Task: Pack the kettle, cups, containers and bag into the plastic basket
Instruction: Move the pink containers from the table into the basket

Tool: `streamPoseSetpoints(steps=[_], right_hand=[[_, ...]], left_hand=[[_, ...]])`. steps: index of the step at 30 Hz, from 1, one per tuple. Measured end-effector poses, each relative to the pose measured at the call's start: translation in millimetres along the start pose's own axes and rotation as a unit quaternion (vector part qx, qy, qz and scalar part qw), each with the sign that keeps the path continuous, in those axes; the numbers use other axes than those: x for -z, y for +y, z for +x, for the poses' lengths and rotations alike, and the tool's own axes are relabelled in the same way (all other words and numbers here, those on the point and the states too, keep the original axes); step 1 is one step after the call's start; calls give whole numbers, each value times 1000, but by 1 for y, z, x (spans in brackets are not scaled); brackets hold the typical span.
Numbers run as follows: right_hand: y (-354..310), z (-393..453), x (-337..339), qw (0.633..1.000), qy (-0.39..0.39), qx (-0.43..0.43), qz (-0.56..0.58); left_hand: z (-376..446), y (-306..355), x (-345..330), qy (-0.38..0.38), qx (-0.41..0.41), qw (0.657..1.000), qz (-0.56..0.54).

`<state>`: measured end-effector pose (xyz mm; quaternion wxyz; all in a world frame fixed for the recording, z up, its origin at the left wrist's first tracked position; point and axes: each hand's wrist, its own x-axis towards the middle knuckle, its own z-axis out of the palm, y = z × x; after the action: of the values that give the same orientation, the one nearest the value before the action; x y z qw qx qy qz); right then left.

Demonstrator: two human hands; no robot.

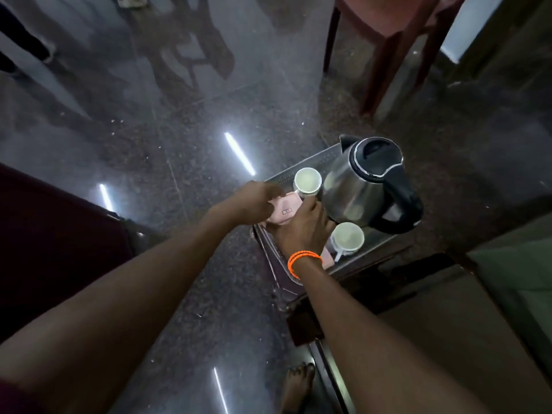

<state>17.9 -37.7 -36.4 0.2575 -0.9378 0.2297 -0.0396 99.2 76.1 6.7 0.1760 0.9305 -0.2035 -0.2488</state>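
At centre frame, your left hand and right hand both close around the pink container over the clear plastic basket. The steel kettle and two white cups sit inside it, right of your hands

silver-black kettle, pink bag — orange wristband

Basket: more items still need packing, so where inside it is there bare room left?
Little. The kettle fills the far right, cups flank it, and both hands hold a pink container at the left. Bare floor shows only along the basket's far-left edge.
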Motion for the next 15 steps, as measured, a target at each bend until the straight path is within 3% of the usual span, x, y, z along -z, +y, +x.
streamPoseSetpoints(steps=[8,15], right_hand=[[9,5,-16,997,-30,6,-66],[19,3,-8,996,-72,7,45]], left_hand=[[20,-1,-33,-7,26,999,36],[20,1,-50,55,50,997,-9]])
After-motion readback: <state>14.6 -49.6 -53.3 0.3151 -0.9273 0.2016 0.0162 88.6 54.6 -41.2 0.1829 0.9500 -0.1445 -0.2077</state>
